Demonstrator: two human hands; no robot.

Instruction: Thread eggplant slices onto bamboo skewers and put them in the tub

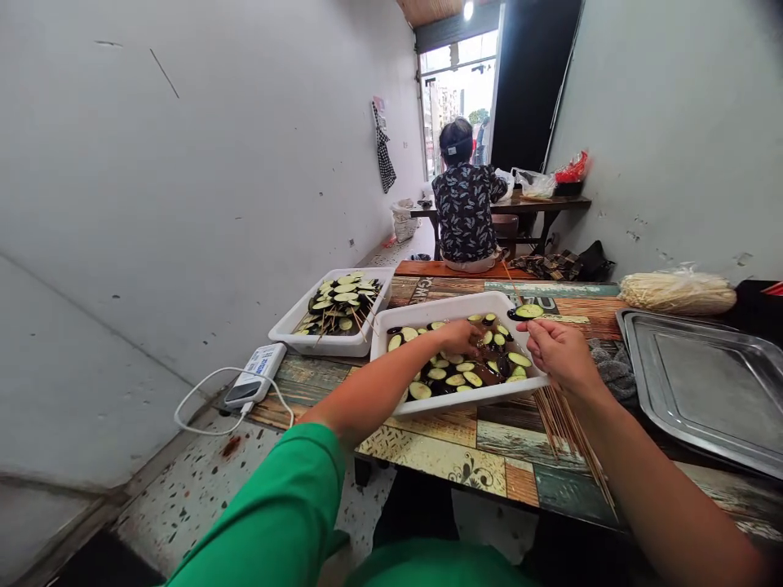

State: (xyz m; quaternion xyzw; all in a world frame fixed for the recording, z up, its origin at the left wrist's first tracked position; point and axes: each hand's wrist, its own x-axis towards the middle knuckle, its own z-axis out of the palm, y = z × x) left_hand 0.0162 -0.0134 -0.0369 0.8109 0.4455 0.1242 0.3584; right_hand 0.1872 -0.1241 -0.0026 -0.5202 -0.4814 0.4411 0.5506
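Note:
My left hand [462, 338] reaches into a white plastic tub [385, 322] of dark water, where oval eggplant slices [456, 380] with dark skin float. Its fingers point down, a little apart, among the slices; the fingertips are partly hidden. Over the tub's right end, my right hand [559, 350] is closed on a thin wooden skewer [512, 277]. An eggplant slice [528, 311] is threaded on that skewer, just above the fingers. Below my right hand, a bundle of bare bamboo skewers [566, 428] lies on the patchwork-patterned table [428, 452].
At the left, another white tub [285, 333] holds a pile of skewered eggplant slices [346, 297]. A white power bank [255, 375] with a cable lies near it. Metal trays [710, 375], a grey cloth [612, 371] and bagged noodle-like strands [679, 291] are right. A person [465, 204] sits ahead, facing away.

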